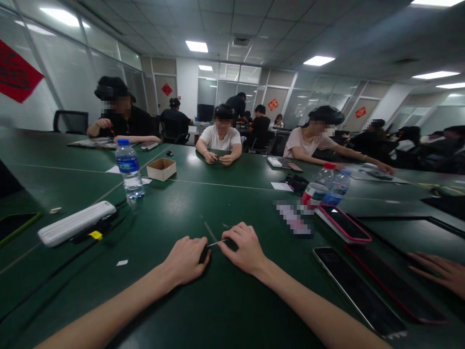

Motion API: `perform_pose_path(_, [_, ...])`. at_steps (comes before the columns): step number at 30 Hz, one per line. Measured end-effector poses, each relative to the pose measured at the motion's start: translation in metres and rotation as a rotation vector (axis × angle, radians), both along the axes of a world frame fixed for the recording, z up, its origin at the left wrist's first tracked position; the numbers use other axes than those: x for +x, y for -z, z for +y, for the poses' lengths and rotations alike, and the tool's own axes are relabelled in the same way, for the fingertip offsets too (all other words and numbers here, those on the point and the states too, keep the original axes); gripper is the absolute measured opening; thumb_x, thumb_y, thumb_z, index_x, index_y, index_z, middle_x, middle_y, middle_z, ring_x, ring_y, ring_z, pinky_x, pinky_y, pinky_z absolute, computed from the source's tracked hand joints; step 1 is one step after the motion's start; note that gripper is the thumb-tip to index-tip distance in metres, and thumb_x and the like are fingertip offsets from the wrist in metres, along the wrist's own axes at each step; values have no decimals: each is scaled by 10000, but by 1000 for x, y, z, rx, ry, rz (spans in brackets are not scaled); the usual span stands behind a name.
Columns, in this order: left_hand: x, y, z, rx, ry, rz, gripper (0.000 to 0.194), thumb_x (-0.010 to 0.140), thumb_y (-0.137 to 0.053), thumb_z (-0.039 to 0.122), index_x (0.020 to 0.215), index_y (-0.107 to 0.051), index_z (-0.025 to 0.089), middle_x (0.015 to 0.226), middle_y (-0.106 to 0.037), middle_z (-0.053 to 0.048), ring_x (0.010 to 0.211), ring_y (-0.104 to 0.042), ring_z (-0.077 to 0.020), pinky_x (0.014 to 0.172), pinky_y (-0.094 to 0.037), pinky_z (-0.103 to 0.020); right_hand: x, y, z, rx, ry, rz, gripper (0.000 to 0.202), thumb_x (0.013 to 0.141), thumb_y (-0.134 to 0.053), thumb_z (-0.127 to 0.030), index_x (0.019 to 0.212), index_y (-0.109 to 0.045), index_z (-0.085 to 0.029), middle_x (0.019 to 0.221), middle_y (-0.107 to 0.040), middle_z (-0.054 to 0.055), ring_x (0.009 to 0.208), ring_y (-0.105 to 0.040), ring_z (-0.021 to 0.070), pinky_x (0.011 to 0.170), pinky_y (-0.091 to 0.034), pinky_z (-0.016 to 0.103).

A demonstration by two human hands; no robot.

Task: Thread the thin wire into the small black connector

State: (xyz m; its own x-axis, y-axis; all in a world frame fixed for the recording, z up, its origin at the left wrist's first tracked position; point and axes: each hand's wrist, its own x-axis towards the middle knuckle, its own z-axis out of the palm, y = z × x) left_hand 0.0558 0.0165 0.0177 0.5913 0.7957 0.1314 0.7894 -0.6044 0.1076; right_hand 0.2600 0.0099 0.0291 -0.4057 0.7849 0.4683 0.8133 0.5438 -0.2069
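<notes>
Low over the green table (pixel 163 213), my left hand (pixel 187 259) is closed around a small black piece (pixel 204 254). My right hand (pixel 244 247) grips another black piece (pixel 231 244), its fingers bent over it. A thin silvery rod (pixel 216 243) runs between the two black parts; whether it is fixed to both I cannot tell. Just beyond the fingertips a narrow clear strip (pixel 209 230) lies on the tabletop.
To the left are a white power strip (pixel 78 223), a water bottle (pixel 130 169) and an open box (pixel 162 169). Phones (pixel 358 286), two bottles (pixel 336 186) and another person's hand (pixel 441 271) are at right. People sit across the table.
</notes>
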Motion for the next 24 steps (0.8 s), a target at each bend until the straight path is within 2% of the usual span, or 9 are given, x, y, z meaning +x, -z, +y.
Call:
perform_pose_path(13, [-2,3,-4,-31,52,-71,201,932,-339,289,885,-517,209,825,-664,-42,732,-619,-214,701,-406,-337,3,-3,-4,-56,-41,-52,248,835,-591,-442,894,-640,-206,917,-651,35,899,-497,188,743,-324,313])
perform_pose_path(19, [-4,5,0,-39,18,-48,222,940,-330,315,890,-515,203,798,-668,-58,705,-622,-233,647,-416,-333,1,0,-5,-63,-246,-113,261,811,-605,-481,859,-658,-230,864,-648,10,850,-508,167,734,-331,303])
perform_pose_path(24, [-4,7,2,-3,33,-24,235,935,-339,349,915,-519,199,822,-678,-66,719,-625,-250,667,-432,-355,-2,-1,-5,-21,-81,13,227,842,-585,-427,858,-649,-209,862,-647,24,861,-507,175,724,-329,304])
